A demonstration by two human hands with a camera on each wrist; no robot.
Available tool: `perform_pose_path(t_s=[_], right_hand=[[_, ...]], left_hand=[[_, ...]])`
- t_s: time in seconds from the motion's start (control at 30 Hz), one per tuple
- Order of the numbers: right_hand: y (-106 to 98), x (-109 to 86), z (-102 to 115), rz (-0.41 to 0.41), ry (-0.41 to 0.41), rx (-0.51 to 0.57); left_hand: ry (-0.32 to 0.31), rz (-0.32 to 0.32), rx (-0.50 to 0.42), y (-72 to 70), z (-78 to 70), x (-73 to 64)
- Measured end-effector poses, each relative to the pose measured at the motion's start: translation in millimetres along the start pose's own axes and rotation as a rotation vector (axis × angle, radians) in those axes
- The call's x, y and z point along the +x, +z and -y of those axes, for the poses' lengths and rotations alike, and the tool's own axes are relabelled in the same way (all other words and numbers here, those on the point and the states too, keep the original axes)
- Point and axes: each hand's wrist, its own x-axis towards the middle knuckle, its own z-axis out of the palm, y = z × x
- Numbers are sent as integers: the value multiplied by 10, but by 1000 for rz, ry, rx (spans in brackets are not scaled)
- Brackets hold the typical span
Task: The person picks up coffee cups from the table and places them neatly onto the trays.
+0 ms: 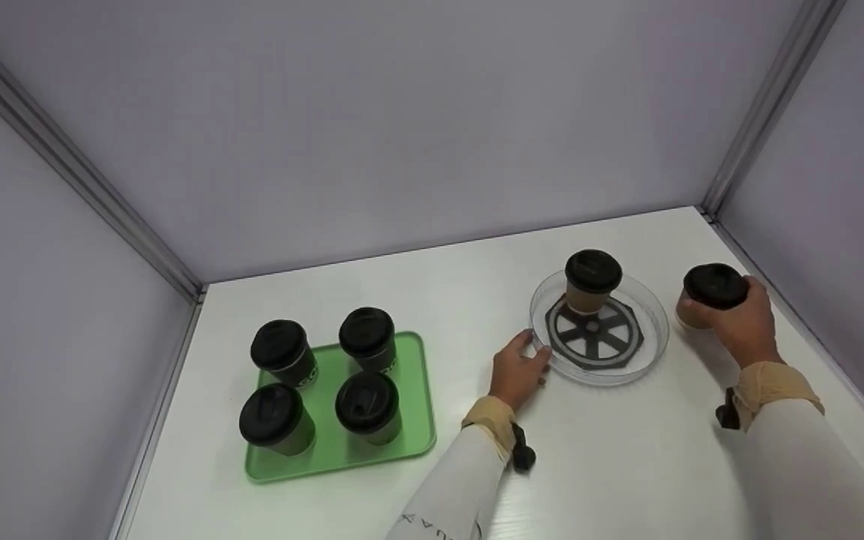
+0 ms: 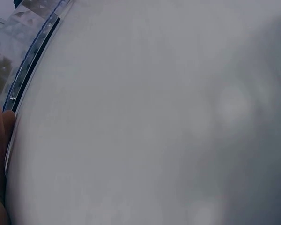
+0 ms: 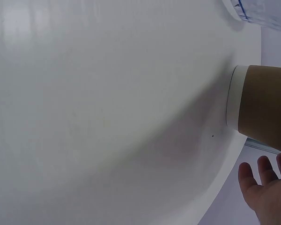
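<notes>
A clear round dish (image 1: 653,352) with a dark wheel-shaped pattern stands on the right half of the table. One paper cup (image 1: 589,298) with a black lid is inside it, towards the back. My left hand (image 1: 518,371) touches the dish's left wall with its fingers and thumb; in the left wrist view, fingertips (image 2: 8,123) lie along the clear wall. To the right of the dish, my right hand (image 1: 743,322) holds another black-lidded paper cup (image 1: 715,285), thumb across its front. Its brown sleeve (image 3: 267,105) shows in the right wrist view, with several fingers apart from it.
At the left lies a green tray (image 1: 421,397) bearing several black-lidded cups (image 1: 367,405). The white table (image 1: 469,285) meets a pale back wall (image 1: 432,135) and side walls, with the right one close beyond my right hand.
</notes>
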Motion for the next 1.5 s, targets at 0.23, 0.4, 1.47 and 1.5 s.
perform_pose_path(t_s=[0.23, 0.4, 1.47, 1.5], right_hand=[[11, -4, -20, -9, 0, 54], [8, -18, -22, 1, 24, 66], [-126, -21, 43, 22, -20, 49], [-133, -21, 51, 21, -18, 47]], left_hand=[[23, 4, 8, -6, -4, -1], [19, 2, 1, -3, -2, -2], [-9, 19, -7, -10, -1, 14], [-13, 16, -3, -9, -1, 15]])
